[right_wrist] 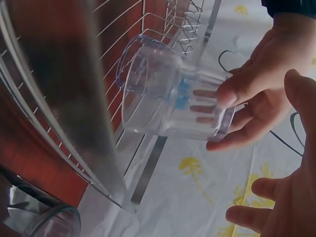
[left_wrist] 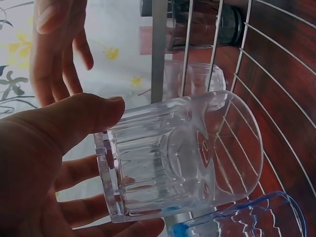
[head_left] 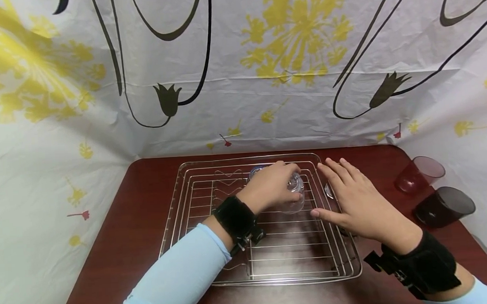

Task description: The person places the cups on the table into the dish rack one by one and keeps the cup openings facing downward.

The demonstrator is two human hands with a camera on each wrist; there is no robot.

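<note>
My left hand grips a clear tumbler round its fluted base, thumb on one side and fingers on the other. The tumbler is upside down, its rim toward the wires of the metal dish rack. Beside it in the rack is a second clear glass with a blue tint, mostly hidden by the left hand in the head view. My right hand hovers over the rack's right side with fingers spread and nothing in it.
Outside the rack on the right stand a pink glass and a dark grey glass. Another clear glass shows partly behind the rack's right rim. The dark red table meets a patterned cloth at the back and sides.
</note>
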